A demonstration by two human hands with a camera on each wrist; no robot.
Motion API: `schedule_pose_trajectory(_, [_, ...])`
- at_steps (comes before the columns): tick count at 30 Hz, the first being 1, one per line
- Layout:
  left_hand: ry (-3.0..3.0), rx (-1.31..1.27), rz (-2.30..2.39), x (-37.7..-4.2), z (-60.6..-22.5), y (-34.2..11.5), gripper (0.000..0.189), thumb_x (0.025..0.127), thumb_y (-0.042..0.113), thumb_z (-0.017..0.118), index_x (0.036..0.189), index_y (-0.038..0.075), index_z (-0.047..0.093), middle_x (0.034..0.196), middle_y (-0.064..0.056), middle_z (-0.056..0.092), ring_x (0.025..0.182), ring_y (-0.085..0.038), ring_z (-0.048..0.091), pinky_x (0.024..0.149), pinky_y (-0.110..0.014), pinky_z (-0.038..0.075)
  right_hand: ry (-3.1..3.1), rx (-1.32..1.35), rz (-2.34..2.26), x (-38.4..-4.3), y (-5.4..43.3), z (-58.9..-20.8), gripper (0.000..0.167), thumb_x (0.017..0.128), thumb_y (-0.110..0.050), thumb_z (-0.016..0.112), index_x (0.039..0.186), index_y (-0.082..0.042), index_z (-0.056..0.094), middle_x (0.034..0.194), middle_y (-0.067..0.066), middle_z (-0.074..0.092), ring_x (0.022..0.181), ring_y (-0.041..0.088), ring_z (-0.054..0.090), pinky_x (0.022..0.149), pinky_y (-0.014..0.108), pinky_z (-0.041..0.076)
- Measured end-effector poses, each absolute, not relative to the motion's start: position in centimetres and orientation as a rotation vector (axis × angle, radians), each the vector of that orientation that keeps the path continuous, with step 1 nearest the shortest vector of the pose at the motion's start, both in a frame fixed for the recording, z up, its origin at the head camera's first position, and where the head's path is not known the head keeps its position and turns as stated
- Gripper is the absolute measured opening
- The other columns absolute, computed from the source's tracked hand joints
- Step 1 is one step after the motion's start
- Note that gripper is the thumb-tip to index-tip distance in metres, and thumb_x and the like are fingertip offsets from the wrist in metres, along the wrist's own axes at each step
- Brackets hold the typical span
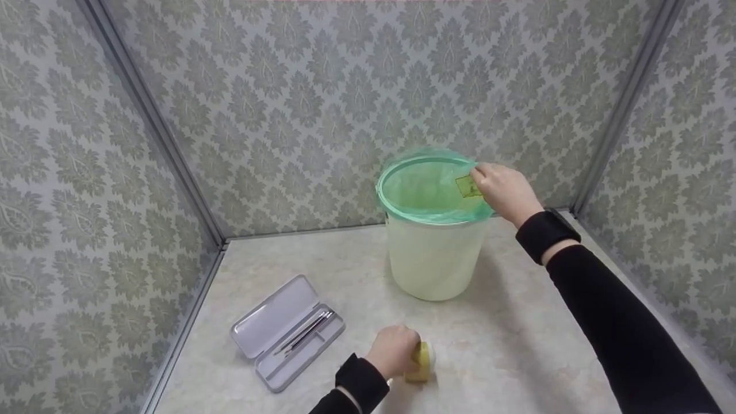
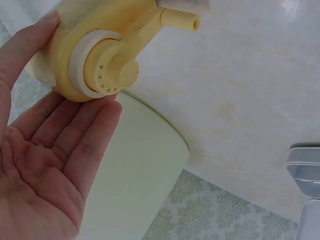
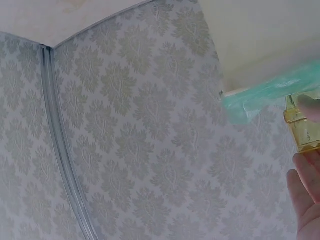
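Note:
My left hand grips a yellow crank pencil sharpener on the table. In the left wrist view, the thumb lies along one side of its body and the fingers along the other, with the crank handle sticking out. My right hand pinches a see-through yellow shavings drawer at the right side of the bin's mouth. The right wrist view catches the drawer between thumb and fingers, beside the green liner. Below it stands the pale bin.
An opened grey pencil case lies at the left of the table, holding several pencils. Patterned panels wall the table at the back and both sides. The bin stands near the back panel.

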State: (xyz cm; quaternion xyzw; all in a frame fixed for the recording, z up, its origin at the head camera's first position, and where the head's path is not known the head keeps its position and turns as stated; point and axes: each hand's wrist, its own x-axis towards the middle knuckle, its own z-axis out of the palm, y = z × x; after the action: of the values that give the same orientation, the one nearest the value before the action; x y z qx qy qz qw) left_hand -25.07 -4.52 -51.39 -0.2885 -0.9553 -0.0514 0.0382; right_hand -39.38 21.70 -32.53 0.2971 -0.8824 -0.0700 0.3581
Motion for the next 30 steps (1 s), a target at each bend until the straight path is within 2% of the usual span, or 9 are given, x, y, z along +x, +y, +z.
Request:
schedule_pose_trajectory(8, [-2.912, -0.879, -0.141, -25.03, -51.56, -4.56, 0.023, 0.065, 0.023, 0.091, 0.070, 0.017, 0.070, 0.067, 0.006, 0.068, 0.057, -0.010, 0.051, 0.057, -0.023, 0.043, -2.089, 0.893, -0.485, -39.63, 21.56, -32.70, 0.023, 0.090, 0.014, 0.065, 0.112, 0.006, 0.069, 0.108, 0.020, 0.070, 0.105, 0.032, 0.070, 0.098, 0.039, 0.057])
schedule_pose_trajectory(16, [-2.890, -0.864, -0.105, -24.97, -51.59, -4.53, 0.024, 0.063, 0.021, 0.091, 0.066, 0.017, 0.067, 0.064, 0.006, 0.067, 0.055, -0.011, 0.050, 0.055, -0.024, 0.044, -1.897, 0.937, -0.786, -39.79, 21.75, -32.71, 0.025, 0.091, 0.006, 0.069, 0.115, 0.001, 0.072, 0.111, 0.015, 0.070, 0.104, 0.027, 0.069, 0.096, 0.035, 0.057])
schedule_pose_trajectory(22, [-2.895, -0.855, -0.096, -24.96, -51.49, -4.50, 0.024, 0.063, 0.022, 0.091, 0.066, 0.017, 0.067, 0.065, 0.006, 0.067, 0.055, -0.011, 0.050, 0.055, -0.024, 0.044, -1.811, 0.969, -0.860, -39.99, 21.96, -32.55, 0.022, 0.091, 0.004, 0.069, 0.112, 0.001, 0.072, 0.109, 0.016, 0.069, 0.103, 0.026, 0.069, 0.095, 0.033, 0.058])
schedule_pose_trajectory(24, [-2.891, -0.856, -0.096, -24.96, -51.50, -4.51, 0.025, 0.063, 0.022, 0.091, 0.066, 0.017, 0.067, 0.064, 0.006, 0.067, 0.055, -0.011, 0.050, 0.054, -0.024, 0.043, -1.788, 0.987, -0.847, -40.09, 22.01, -32.59, 0.020, 0.093, 0.005, 0.066, 0.112, 0.002, 0.072, 0.109, 0.016, 0.068, 0.102, 0.027, 0.069, 0.095, 0.033, 0.058])
schedule_pose_trajectory(26, [-2.887, -0.857, -0.096, -24.95, -51.53, -4.51, 0.025, 0.063, 0.023, 0.092, 0.066, 0.018, 0.067, 0.064, 0.006, 0.066, 0.054, -0.011, 0.049, 0.054, -0.024, 0.042, -1.759, 1.002, -0.835, -40.17, 22.03, -32.66, 0.020, 0.098, 0.007, 0.057, 0.112, 0.003, 0.071, 0.109, 0.017, 0.068, 0.102, 0.027, 0.069, 0.094, 0.033, 0.058])
schedule_pose_trajectory(30, [-2.891, -0.863, -0.094, -24.94, -51.54, -4.50, 0.025, 0.064, 0.023, 0.092, 0.068, 0.017, 0.068, 0.065, 0.006, 0.067, 0.055, -0.011, 0.050, 0.055, -0.024, 0.043, -1.691, 1.007, -0.837, -40.23, 22.00, -32.82, 0.042, 0.106, 0.011, 0.030, 0.110, 0.003, 0.071, 0.107, 0.016, 0.067, 0.099, 0.026, 0.068, 0.094, 0.032, 0.058])
